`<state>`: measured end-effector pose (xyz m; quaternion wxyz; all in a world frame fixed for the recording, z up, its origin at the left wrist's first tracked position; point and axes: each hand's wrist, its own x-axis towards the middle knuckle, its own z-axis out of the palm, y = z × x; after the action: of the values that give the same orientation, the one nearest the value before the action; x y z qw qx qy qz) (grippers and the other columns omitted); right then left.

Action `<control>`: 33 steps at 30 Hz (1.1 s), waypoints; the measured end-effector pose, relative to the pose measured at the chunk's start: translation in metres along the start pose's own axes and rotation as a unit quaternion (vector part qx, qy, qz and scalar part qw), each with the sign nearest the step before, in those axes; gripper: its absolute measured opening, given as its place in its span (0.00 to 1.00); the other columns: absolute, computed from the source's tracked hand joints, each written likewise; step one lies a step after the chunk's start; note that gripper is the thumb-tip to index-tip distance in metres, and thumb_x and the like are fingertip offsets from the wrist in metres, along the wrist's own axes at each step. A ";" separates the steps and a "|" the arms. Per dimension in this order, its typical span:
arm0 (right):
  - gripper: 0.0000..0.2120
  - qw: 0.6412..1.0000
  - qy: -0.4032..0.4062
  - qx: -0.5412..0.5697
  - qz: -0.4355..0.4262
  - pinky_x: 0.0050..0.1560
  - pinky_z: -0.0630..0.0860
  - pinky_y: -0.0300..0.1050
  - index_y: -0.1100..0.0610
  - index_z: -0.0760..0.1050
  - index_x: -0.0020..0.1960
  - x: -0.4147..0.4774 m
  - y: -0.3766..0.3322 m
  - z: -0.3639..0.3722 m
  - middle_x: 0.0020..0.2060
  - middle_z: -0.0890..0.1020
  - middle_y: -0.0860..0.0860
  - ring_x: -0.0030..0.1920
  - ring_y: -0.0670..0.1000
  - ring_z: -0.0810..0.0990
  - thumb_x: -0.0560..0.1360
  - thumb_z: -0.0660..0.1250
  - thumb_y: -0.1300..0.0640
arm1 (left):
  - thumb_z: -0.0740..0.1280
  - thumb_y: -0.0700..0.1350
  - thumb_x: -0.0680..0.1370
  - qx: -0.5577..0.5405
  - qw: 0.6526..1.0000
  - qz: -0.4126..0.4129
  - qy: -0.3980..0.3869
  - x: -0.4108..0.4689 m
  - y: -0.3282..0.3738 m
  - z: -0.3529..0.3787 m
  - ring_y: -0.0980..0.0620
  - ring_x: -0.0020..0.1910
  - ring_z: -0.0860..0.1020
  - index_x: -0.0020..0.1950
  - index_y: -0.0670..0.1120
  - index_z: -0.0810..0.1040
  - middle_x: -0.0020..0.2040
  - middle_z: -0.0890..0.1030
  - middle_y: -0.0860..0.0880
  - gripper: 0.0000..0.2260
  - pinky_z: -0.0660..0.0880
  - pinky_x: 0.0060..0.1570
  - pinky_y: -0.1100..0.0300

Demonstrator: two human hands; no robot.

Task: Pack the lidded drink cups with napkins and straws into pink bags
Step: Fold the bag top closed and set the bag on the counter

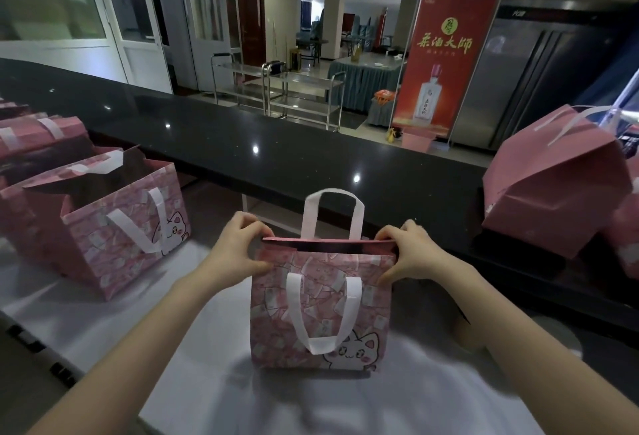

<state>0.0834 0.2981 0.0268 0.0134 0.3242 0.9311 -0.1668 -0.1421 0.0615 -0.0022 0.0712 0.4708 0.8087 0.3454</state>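
Both hands pinch the top corners of a pink bag: left hand on its left corner, right hand on its right. It stands upright on the white table, mouth barely open, another bag open to the left.

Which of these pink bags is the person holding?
The middle bag: left hand and right hand pinch its top edge. The open bag at left and the tipped bag at right go untouched.

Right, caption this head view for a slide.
Left hand and right hand pinch top corners of the pink cat-print paper bag.
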 end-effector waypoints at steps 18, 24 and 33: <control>0.17 0.986 0.106 0.070 -0.109 0.39 0.70 0.37 0.43 0.70 0.50 -0.032 0.005 0.048 0.41 0.75 0.41 0.43 0.43 0.75 0.69 0.74 0.58 | 0.72 0.34 0.71 0.093 0.981 0.150 0.077 -0.025 -0.002 0.029 0.50 0.38 0.78 0.47 0.46 0.79 0.42 0.80 0.52 0.09 0.77 0.37 0.56; 0.16 0.987 0.113 0.035 -0.110 0.45 0.76 0.40 0.47 0.74 0.54 -0.035 0.006 0.046 0.45 0.79 0.43 0.46 0.44 0.77 0.70 0.74 0.57 | 0.75 0.38 0.71 0.087 0.981 0.162 0.055 -0.028 -0.005 0.025 0.55 0.43 0.79 0.50 0.47 0.82 0.45 0.82 0.55 0.10 0.75 0.46 0.65; 0.08 0.970 0.194 0.041 -0.144 0.41 0.73 0.38 0.49 0.76 0.45 -0.038 -0.020 0.054 0.41 0.75 0.40 0.41 0.45 0.76 0.71 0.72 0.59 | 0.71 0.36 0.71 0.134 0.972 0.176 0.079 -0.020 0.028 0.040 0.50 0.36 0.74 0.45 0.47 0.77 0.37 0.79 0.51 0.08 0.71 0.42 0.56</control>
<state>0.0972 0.2434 -0.0129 -0.2047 0.2132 0.9451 -0.1393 -0.0934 0.0739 -0.0191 -0.1185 0.5823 0.7552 0.2766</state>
